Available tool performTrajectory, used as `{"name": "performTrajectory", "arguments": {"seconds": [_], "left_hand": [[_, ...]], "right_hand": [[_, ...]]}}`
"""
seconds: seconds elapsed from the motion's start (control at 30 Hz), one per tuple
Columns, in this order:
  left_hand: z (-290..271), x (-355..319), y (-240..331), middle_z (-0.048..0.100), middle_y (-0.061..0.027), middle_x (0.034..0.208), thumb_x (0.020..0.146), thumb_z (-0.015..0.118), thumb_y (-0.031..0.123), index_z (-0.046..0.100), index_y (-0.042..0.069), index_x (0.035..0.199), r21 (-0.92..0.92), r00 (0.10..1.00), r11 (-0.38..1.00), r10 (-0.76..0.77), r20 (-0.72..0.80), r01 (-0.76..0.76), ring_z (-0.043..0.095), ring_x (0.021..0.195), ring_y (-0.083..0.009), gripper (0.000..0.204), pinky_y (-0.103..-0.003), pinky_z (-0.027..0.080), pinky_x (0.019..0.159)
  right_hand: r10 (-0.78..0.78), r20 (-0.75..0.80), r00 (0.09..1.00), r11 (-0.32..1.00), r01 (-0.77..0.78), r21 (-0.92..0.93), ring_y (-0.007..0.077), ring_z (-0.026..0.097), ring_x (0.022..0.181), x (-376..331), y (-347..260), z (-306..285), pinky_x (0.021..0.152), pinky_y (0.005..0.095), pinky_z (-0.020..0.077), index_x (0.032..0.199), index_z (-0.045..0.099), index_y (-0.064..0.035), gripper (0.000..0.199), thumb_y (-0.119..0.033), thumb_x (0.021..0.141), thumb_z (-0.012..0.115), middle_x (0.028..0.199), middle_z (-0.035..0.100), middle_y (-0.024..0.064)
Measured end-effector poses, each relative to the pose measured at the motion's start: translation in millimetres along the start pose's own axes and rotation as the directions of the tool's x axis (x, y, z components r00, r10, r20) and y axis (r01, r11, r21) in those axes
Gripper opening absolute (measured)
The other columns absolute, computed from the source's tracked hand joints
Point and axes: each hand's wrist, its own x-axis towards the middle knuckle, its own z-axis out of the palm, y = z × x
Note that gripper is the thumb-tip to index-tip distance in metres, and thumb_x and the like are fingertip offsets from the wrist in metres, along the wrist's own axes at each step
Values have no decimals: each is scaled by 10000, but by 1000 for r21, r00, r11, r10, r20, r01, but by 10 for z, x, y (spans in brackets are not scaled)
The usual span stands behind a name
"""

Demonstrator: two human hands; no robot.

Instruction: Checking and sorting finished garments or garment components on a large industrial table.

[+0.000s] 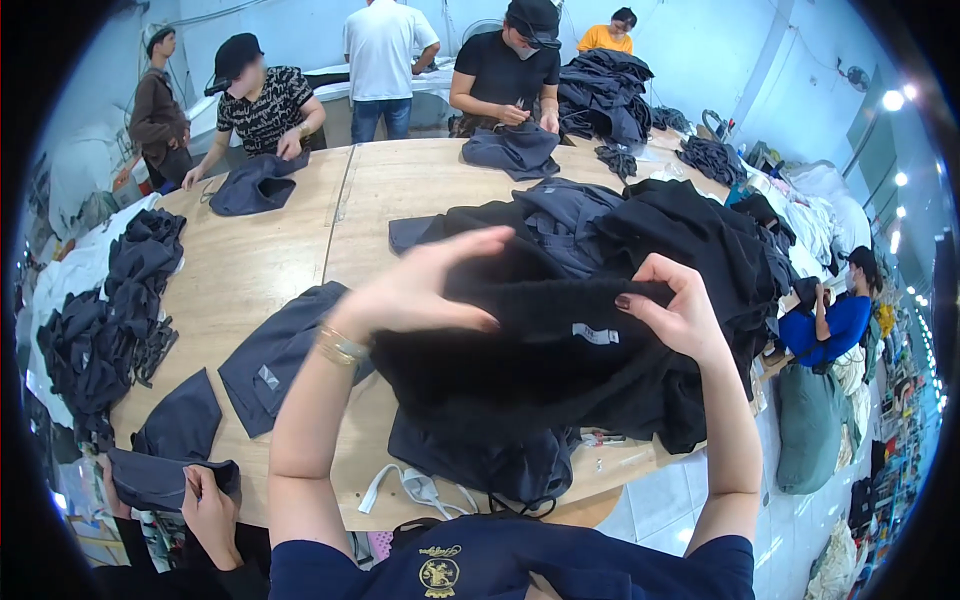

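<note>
A large wooden table (260, 270) stands before pale blue walls (700, 50), ceiling lights (893, 100) glaring at right

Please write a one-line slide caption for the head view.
Left hand and right hand hold up a black garment over a wooden table.

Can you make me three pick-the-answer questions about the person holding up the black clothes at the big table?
1. Where is the small white label?
A) on the black garment
B) on the table
C) on the floor

2. What colour is the bracelet?
A) red
B) gold
C) blue

3. How does the right hand hold the garment?
A) lies flat
B) grips its top edge
C) stays away

Answers:
1 A, it sits on the dark cloth.
2 B, it shines gold on the left wrist.
3 B, its fingers curl over the edge; the left hand touches it too.
</note>
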Motion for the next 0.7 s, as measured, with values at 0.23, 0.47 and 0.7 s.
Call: {"name": "performTrajectory", "arguments": {"seconds": [0.23,0.47,0.7], "left_hand": [[-127,-91,95,684,-104,736,752,774,198,683,-44,873,-140,859,914,-295,418,381,582,625,-93,286,-229,469,617],[-82,-88,237,658,-81,661,763,769,217,693,-44,876,-80,884,959,-217,414,273,517,538,-101,295,-229,431,544],[90,-136,298,567,-137,586,762,757,219,662,-43,799,-6,882,975,-198,428,222,476,483,-174,281,-271,385,500]], "right_hand": [[27,63,998,999,-24,-49,66,463,617,-139,-2,-99,554,223,367,742,529,0,169,-61,775,683,639,512,30],[2,127,992,998,5,-56,130,493,546,-171,-102,72,521,244,362,743,516,-15,185,-93,776,681,628,528,56],[-257,229,939,951,288,-114,240,636,777,-42,-256,220,735,300,491,975,594,-9,391,-240,698,745,872,631,115]]}}
